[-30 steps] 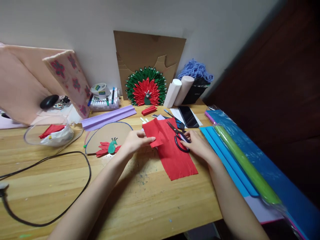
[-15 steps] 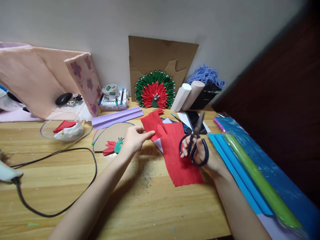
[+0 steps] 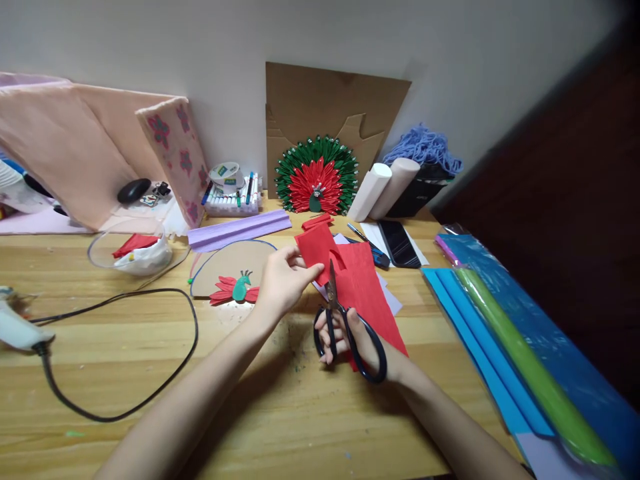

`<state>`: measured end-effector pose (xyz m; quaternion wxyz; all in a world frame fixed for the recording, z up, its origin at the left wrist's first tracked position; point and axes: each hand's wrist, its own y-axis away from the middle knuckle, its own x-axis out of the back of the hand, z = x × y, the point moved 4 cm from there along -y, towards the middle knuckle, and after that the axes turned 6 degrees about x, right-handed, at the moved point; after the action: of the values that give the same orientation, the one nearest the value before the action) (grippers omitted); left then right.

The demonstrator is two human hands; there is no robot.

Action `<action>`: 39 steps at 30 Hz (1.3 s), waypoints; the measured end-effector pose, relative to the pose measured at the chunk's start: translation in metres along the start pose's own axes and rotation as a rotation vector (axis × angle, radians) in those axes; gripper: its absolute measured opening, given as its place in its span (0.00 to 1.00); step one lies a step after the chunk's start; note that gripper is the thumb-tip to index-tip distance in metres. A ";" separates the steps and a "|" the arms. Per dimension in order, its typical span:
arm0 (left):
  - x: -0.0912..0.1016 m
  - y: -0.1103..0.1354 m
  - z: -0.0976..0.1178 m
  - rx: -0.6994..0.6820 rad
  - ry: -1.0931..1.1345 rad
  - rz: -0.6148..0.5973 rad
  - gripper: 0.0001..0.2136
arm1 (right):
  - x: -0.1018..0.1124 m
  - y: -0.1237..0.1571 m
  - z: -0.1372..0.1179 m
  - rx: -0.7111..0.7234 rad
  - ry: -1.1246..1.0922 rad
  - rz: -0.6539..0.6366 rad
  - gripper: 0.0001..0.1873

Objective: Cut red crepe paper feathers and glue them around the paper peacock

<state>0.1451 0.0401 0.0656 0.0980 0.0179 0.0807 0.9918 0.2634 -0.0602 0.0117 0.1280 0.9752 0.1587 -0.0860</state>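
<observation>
My left hand [image 3: 287, 277] pinches a small folded piece of red crepe paper [image 3: 316, 250] between thumb and fingers. Black-handled scissors [image 3: 332, 293] are in my right hand [image 3: 345, 337], fingers through the loops. Their blades point away from me, with the tips at the right edge of the held piece. Whether the blades cut into it I cannot tell. Beneath lies a larger sheet of red crepe paper [image 3: 367, 287], partly hidden by my right hand. Left of my left hand, a green paper bird with red feathers [image 3: 241, 289] rests on a round-edged cardboard piece [image 3: 225, 263].
A finished peacock [image 3: 317, 180] leans against a cardboard sheet [image 3: 340, 87] at the back. A black cable [image 3: 195, 333] loops across the left side near a white tool [image 3: 20, 327]. A phone [image 3: 399, 241] lies behind the red sheet. Paper rolls [image 3: 520, 347] line the right edge.
My right hand has moved left with the scissors, bringing the blades from over the large red sheet to the piece in my left hand. The view has shifted slightly.
</observation>
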 end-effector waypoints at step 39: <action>0.010 -0.013 -0.002 0.127 -0.012 -0.144 0.14 | 0.003 -0.009 0.016 0.103 0.073 0.032 0.36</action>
<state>0.1373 0.0542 0.0613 0.1683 0.0242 0.1441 0.9748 0.2609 -0.0555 -0.0061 0.0732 0.9854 0.1429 -0.0563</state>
